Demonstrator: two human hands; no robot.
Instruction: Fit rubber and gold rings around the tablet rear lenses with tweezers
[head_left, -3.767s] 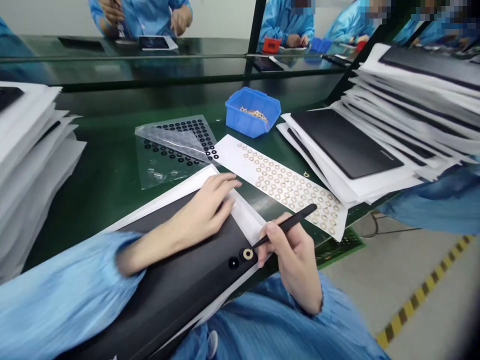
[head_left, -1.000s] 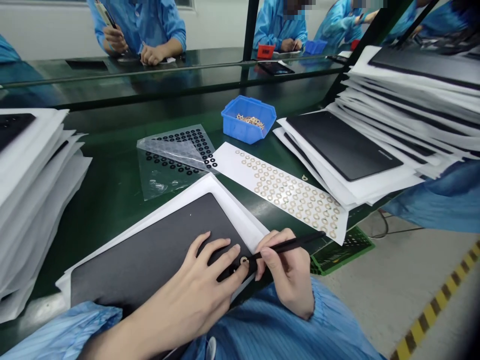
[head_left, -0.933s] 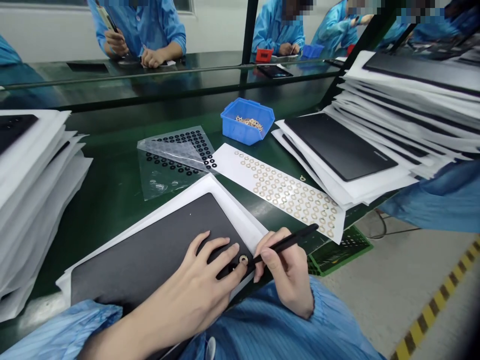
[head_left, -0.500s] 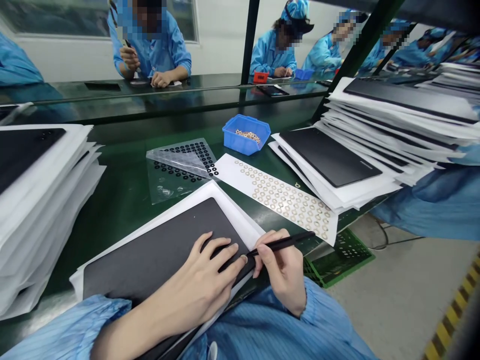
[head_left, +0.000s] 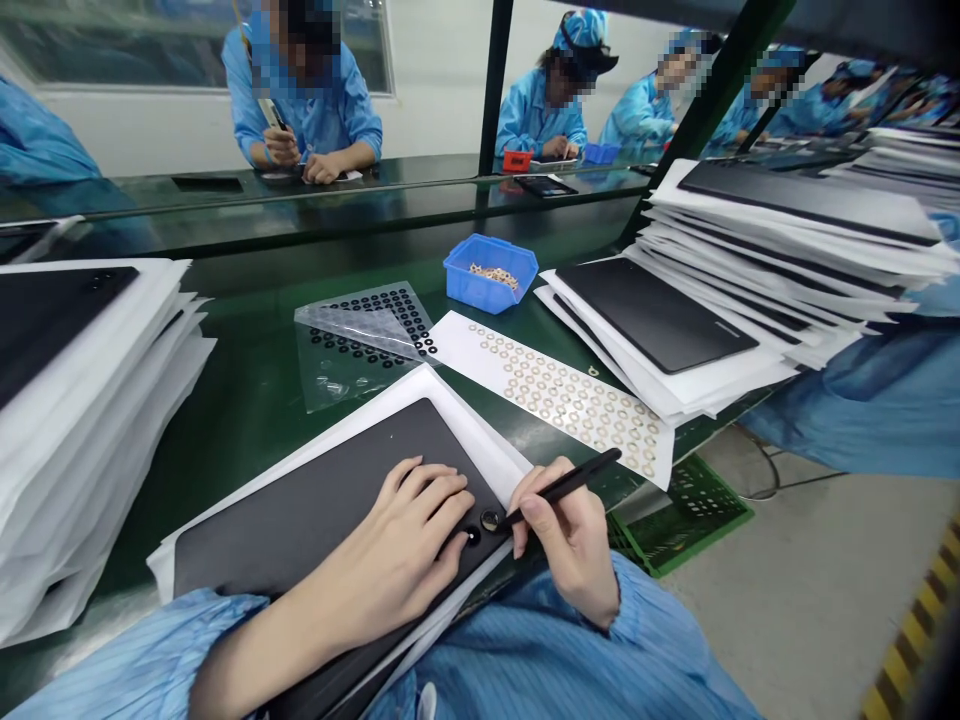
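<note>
A flat black tablet-like panel (head_left: pixel 300 500) lies in front of me on white sheets (head_left: pixel 480 430). My left hand (head_left: pixel 405 545) rests flat on it with fingers stretched out. Beside its fingertips, at the panel's right corner, are two round camera openings (head_left: pixel 490 520); a pale ring shows at the farther one. My right hand (head_left: pixel 566 530) is closed in a pen-like grip around slim black tweezers (head_left: pixel 581 475), their tip at that opening. Beyond the panel lie a white strip of pale rings (head_left: pixel 570 395) and a clear sheet of black rings (head_left: pixel 367 325), its film partly folded back.
A blue bin (head_left: pixel 487 285) holds small tan pieces. Stacks of black panels between white sheets stand at left (head_left: pixel 97 430) and right (head_left: pixel 787 260). A green crate (head_left: pixel 690 510) sits on the floor. Co-workers (head_left: pixel 307 110) in blue sit across the bench.
My left fingers have drawn back from the panel's corner, uncovering both round openings. The tweezers are tilted a little more steeply, with their tip still at the corner.
</note>
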